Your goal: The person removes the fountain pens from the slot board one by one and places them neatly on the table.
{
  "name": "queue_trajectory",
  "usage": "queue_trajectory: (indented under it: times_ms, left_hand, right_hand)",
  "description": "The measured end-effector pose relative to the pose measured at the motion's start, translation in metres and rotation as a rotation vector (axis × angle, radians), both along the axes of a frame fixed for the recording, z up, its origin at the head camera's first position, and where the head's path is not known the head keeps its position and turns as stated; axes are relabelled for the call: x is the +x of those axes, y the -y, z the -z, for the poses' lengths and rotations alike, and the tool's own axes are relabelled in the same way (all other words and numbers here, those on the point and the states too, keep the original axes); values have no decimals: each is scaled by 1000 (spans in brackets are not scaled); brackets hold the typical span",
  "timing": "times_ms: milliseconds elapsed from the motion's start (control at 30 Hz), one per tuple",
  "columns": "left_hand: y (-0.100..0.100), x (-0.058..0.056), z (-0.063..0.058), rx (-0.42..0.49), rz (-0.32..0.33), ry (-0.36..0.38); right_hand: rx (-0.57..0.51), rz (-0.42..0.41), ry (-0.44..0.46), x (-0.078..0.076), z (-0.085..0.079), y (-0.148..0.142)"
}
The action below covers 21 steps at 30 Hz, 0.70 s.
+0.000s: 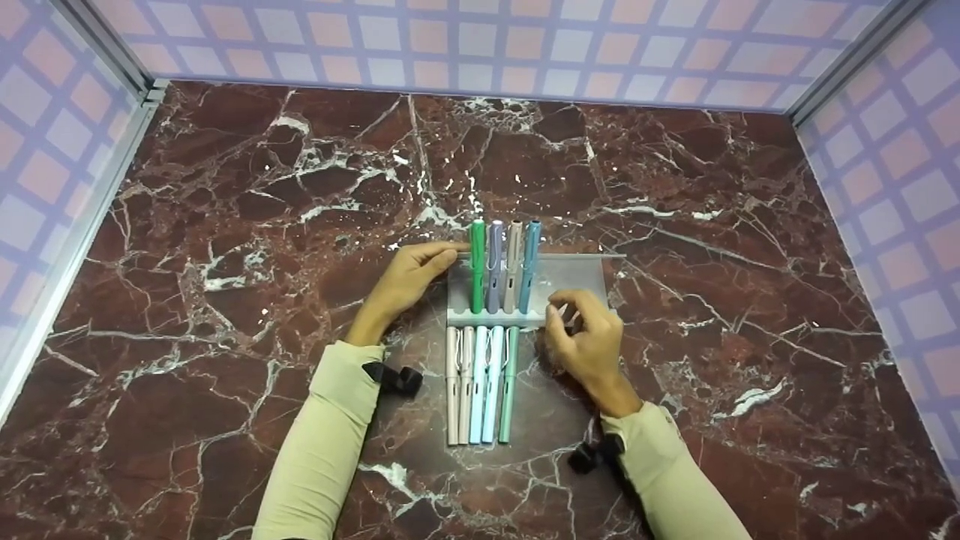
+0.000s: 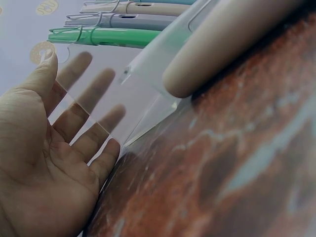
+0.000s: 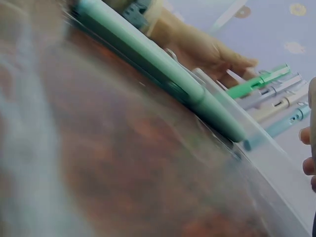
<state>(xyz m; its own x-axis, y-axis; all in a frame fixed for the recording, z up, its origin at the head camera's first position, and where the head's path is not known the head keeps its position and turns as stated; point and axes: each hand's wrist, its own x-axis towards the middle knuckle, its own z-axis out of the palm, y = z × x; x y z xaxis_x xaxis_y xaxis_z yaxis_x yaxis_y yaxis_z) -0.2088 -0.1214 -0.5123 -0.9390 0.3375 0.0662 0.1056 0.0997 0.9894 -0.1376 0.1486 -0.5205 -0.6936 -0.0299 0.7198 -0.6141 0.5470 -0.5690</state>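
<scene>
A clear plastic stand [image 1: 574, 277] holds a green pen [image 1: 478, 266], a purple-grey pen [image 1: 495, 266], a beige pen [image 1: 514, 266] and a blue pen [image 1: 530, 266] side by side, leaning on its back panel. My left hand [image 1: 416, 274] is at the stand's upper left corner; in the left wrist view its extended fingers show behind the transparent panel. At the right end of the front ledge is my right hand [image 1: 589, 337], fingers loosely bent, nothing visible between them. Just in front lie two taupe pens [image 1: 452, 390], two pale-blue pens [image 1: 491, 390] and a mint-green pen [image 1: 508, 390].
The stand and pens are on a dark red marbled tabletop [image 1: 225, 337] with white veins. Checked panels [image 1: 480, 45] enclose the back and both sides. A black strap with a camera [image 1: 401, 380] is on the left wrist, another camera [image 1: 592, 455] on the right.
</scene>
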Motion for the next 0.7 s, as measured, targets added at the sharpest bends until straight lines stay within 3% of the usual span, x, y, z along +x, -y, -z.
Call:
queue_trajectory:
  times_ms: [467,700]
  left_hand:
    - [0,0,-1,-8,12,-12]
    - [1,0,-1,-8,13,-8]
  right_hand:
    - [-44,94,-7,-22,-2,3]
    - [-36,87,29,-26,-4,7]
